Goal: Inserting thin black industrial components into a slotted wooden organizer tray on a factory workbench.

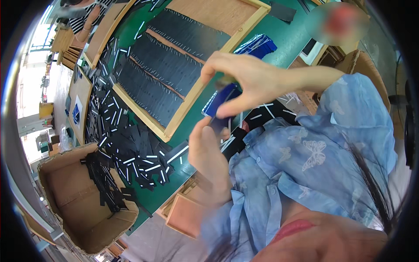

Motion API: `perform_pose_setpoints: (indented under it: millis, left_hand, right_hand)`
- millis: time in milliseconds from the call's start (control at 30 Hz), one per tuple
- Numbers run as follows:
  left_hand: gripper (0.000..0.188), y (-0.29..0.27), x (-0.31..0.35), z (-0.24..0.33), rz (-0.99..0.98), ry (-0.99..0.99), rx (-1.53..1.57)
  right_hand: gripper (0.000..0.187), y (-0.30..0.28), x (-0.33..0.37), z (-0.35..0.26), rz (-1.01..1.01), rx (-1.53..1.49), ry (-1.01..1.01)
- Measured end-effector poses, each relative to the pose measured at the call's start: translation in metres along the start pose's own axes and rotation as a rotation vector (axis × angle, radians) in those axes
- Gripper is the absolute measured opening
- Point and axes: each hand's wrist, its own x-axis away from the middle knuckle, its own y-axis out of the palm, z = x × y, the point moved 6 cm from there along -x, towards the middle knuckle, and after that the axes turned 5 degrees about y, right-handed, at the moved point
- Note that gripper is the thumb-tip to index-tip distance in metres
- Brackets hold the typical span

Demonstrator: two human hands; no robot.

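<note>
My right hand [248, 81] is raised over the green table [288, 41], thumb and fingers pinched on the top of a small dark blue card [223, 99]. Just below it, my left hand [208, 150] grips the lower end of the same stack of dark cards [217, 124]. Both hands are held close to my chest, above my blue butterfly-print shirt [305, 161]. My fingers hide the exact shape of the cards.
A wooden frame [192, 94] holds rows of black strips [168, 65]. Loose black strips with white stripes [131, 153] cover the table beside it, and some lie in an open cardboard box [65, 192]. A blue stack [258, 44] lies beyond. Other people sit at the top left [89, 19] and top right.
</note>
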Motion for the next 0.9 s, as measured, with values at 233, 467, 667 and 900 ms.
perform_pose_setpoints:
  millis: [233,467,667,900]
  left_hand:
    - [0.029,-0.003,-0.003,-0.015,-0.037,-0.147,0.14]
    - [0.009,-0.028,-0.021,-0.013,0.134,0.242,-0.368]
    - [0.019,0.0,-0.043,-0.027,-0.069,-0.173,0.393]
    - [0.014,-0.005,-0.044,-0.013,-0.01,-0.01,0.349]
  right_hand:
    - [0.027,-0.01,0.008,0.026,-0.088,0.044,0.115]
    - [0.015,-0.008,-0.004,0.015,-0.183,-0.299,0.051]
    - [0.026,-0.021,0.002,0.026,-0.095,-0.549,0.136]
    - [0.018,-0.037,-0.01,0.017,-0.033,-0.472,0.104]
